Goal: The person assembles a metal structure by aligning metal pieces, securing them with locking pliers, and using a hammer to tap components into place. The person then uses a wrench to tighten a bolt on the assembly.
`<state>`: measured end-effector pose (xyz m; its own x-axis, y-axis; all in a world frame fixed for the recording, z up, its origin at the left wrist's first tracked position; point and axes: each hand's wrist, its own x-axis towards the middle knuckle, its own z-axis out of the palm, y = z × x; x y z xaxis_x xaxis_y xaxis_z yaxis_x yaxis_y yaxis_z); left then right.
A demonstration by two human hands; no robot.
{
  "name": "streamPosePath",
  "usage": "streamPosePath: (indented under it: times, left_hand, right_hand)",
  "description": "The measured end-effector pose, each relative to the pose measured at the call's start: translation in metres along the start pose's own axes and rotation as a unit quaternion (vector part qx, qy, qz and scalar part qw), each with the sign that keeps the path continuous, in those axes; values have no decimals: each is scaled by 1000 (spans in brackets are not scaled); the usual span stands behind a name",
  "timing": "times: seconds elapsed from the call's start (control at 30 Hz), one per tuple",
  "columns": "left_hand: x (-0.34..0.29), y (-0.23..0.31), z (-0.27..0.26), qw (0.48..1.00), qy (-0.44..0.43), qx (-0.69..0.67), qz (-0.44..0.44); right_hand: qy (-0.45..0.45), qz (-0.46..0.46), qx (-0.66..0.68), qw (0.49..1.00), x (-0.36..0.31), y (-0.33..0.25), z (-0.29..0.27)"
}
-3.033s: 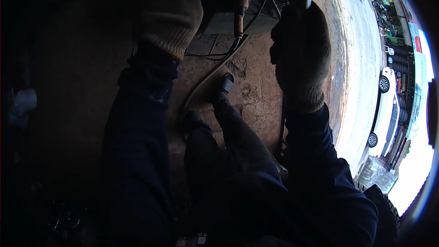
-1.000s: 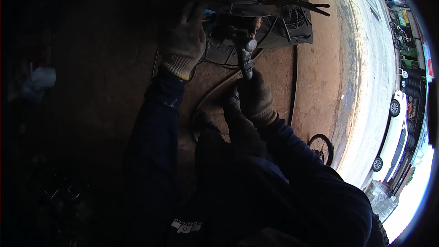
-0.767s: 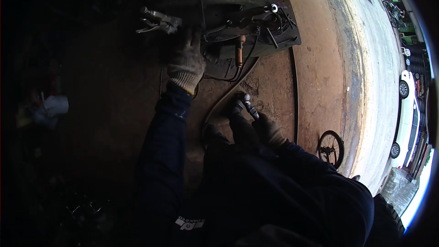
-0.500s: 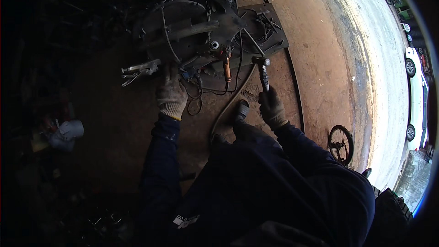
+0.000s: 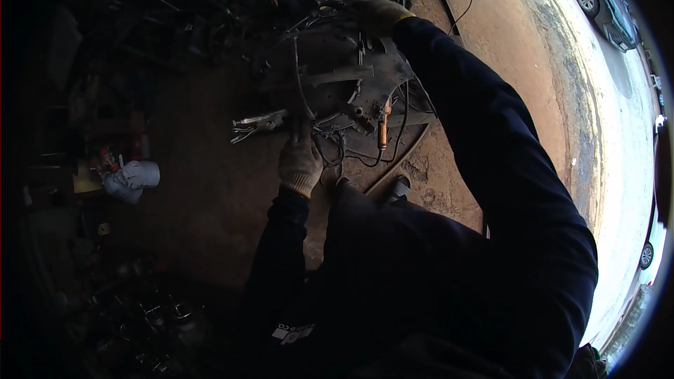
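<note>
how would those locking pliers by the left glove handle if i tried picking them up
The locking pliers are probably stiff and heavy for their size, since they look all metal. They seem unlikely to roll, as the handles splay apart. They might resist lifting: the head sits close to the dark metal frame, though any grip is unclear.

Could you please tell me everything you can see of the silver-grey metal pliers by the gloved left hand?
The silver-grey metal pliers look dull, with a few bright glints. Two slim handles point to the picture's left, their ends spread apart; the jaw end points right and slightly up, toward the dark metal assembly. They sit just left of the fingers of the left hand, in a grey-beige knit glove. It is too dark to tell whether the jaws grip anything or the fingers touch them.
</note>
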<state>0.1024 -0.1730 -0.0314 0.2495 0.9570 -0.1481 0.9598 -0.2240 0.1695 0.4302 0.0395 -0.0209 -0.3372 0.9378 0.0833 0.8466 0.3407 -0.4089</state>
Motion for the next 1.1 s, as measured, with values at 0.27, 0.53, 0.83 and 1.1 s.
streamPosePath:
  times: [0.27,0.53,0.83,1.1]
  left_hand:
    - [3,-23,5,998,11,19,63]
    - [22,-44,-3,981,2,-11,195]
    - [44,-73,-4,945,0,-155,287]
    - [40,-60,9,950,53,-159,264]
  right_hand:
    - [-51,-7,-83,995,54,-14,9]
    - [-59,32,-171,983,61,-17,6]
    - [309,150,64,937,-41,-52,-49]
    - [477,478,199,710,-246,20,79]
